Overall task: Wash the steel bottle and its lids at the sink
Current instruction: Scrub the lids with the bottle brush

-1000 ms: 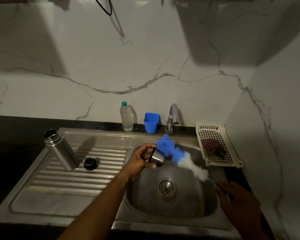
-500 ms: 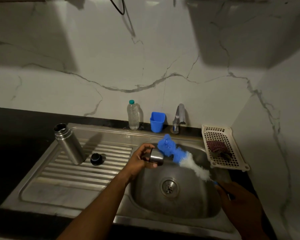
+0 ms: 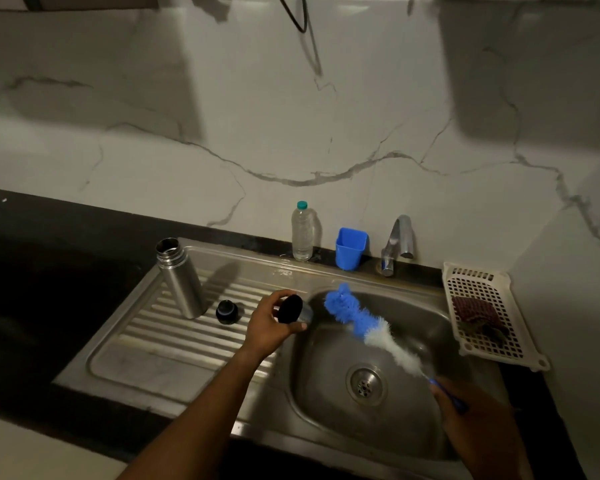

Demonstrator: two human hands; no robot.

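Head view centres on the steel cap lid (image 3: pixel 300 311), a small cup-shaped piece with a brushed metal wall and a dark mouth turned toward the camera. It is held just left of frame centre, above the left rim of the sink basin (image 3: pixel 326 410). The left hand (image 3: pixel 274 323) curls its fingers and thumb round the cap. Just right of it lies the blue-and-white head of the bottle brush (image 3: pixel 361 322), near the cap but not inside it. The right hand (image 3: pixel 478 424), at lower right, wraps the brush's blue handle. The step looks like scrubbing this cap. The next move probably calls for turning its mouth toward the bristles and working them in. Left of centre the steel bottle (image 3: pixel 181 278) stands upright and open on the drainboard (image 3: pixel 160 344), with the black inner lid (image 3: pixel 227 311) just beside its base. No water shows at the tap (image 3: pixel 397 244) behind the basin.
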